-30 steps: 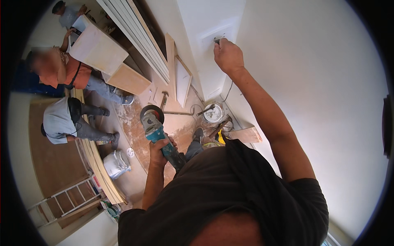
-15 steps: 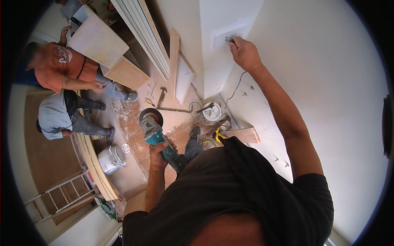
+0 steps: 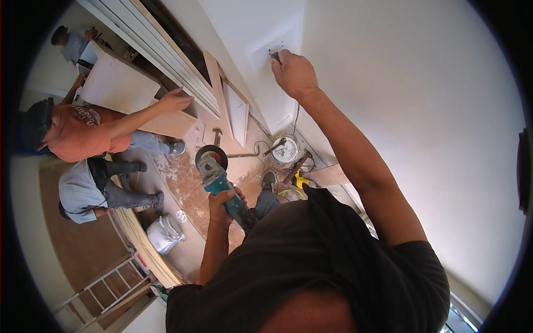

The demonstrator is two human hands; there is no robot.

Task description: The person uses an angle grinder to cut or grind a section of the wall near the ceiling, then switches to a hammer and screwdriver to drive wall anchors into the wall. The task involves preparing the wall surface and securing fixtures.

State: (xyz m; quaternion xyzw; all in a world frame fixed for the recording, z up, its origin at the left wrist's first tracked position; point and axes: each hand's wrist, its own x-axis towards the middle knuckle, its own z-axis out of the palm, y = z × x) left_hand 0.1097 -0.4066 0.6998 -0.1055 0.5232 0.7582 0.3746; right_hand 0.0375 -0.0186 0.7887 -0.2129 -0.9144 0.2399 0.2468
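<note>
My left hand (image 3: 223,204) is wrapped round the teal and black body of an angle grinder (image 3: 215,180). The grinder's disc (image 3: 221,157) points away from me, above the tiled floor. With my right arm stretched up to the white wall, my right hand (image 3: 296,75) pinches a small dark plug (image 3: 275,55). A dark cord (image 3: 296,120) hangs below that hand. The plug is at a pale rectangular patch (image 3: 265,53) with small dark holes; whether it is in a hole I cannot tell.
White bucket (image 3: 285,150) with a wrench on it, hammer (image 3: 217,136), leaning boards (image 3: 236,114) and a box-like wooden panel (image 3: 119,83) lie ahead. At left are a person in orange (image 3: 83,136), a bending person (image 3: 83,186), another farther back (image 3: 72,44), a plastic bag (image 3: 165,234) and a ladder (image 3: 114,286).
My view has turned, so the wall patch and right hand sit farther left. The person in orange has raised an arm toward the panels. I still hold the grinder.
</note>
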